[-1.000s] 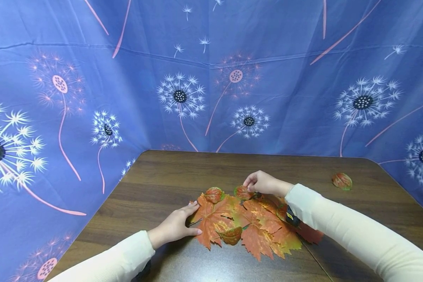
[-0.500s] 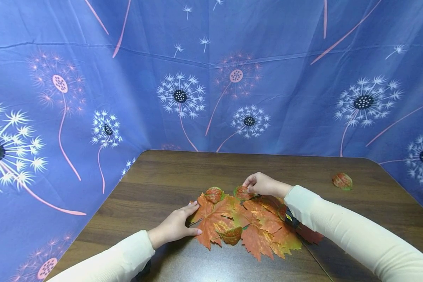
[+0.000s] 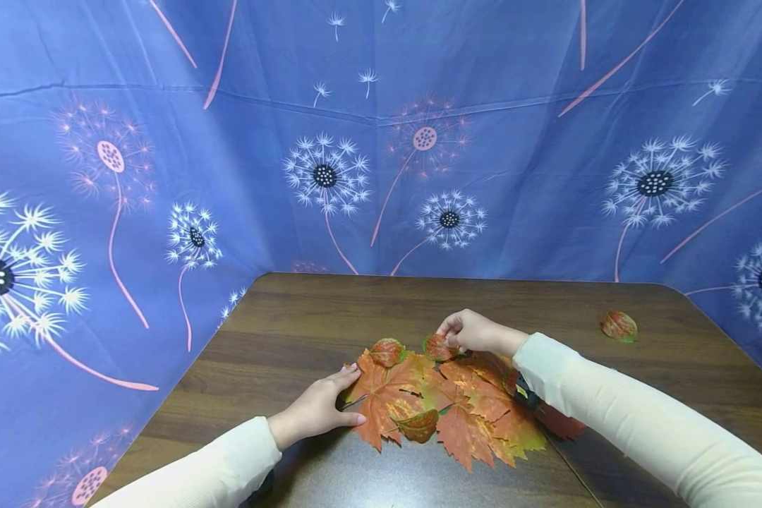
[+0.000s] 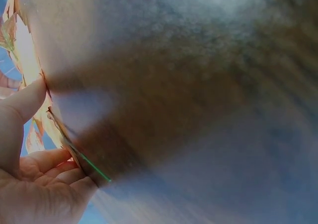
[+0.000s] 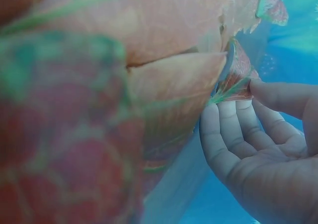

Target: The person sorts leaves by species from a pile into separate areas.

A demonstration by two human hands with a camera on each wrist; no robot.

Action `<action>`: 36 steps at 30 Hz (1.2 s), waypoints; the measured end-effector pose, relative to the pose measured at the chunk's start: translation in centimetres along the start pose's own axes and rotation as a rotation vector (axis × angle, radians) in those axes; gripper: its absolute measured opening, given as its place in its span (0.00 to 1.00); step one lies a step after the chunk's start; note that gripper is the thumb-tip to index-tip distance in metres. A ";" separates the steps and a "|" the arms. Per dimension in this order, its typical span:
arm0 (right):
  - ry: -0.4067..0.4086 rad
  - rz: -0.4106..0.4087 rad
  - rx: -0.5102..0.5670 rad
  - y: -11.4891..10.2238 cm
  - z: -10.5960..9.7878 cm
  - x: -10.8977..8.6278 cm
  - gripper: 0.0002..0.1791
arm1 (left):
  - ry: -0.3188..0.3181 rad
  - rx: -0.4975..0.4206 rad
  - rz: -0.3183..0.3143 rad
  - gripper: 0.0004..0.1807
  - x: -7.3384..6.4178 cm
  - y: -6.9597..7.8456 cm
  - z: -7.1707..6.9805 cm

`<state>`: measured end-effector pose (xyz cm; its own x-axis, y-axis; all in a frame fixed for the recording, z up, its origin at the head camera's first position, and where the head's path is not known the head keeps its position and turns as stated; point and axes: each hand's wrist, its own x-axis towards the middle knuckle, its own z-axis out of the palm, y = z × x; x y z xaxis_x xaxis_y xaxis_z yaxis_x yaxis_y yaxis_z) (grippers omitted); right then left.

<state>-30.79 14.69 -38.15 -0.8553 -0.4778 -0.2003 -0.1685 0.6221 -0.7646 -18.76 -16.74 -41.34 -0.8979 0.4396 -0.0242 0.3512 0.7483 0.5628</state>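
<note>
Right hand (image 3: 479,333) pinches small leaf (image 3: 434,349) (near its edge, apparently).

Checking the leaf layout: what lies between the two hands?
Orange leaves lie between the left hand and right hand, with a small reddish leaf at their far edge; the right hand pinches another small leaf. The head view shows this.

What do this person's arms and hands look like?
The left sleeve and right sleeve are long and cream. The left hand and right hand wear no gloves. A black object with a yellow mark shows by the right cuff; a dark object peeks from under the left.
</note>
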 end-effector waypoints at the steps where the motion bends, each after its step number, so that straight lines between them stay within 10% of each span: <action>1: 0.000 -0.001 0.006 0.0 0.0 0.0 0.11 | 0.001 0.001 -0.001 0.46 0.0 0.0 0.0; 36: -0.027 -0.013 0.123 -1.4 -1.5 -0.1 0.13 | 0.010 0.010 0.007 0.45 -0.1 0.1 0.0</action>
<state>-31.23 14.77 -36.19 -0.8394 -0.5032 -0.2052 -0.1165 0.5354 -0.8365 -18.66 -16.66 -41.28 -0.8978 0.4403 -0.0119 0.3605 0.7501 0.5544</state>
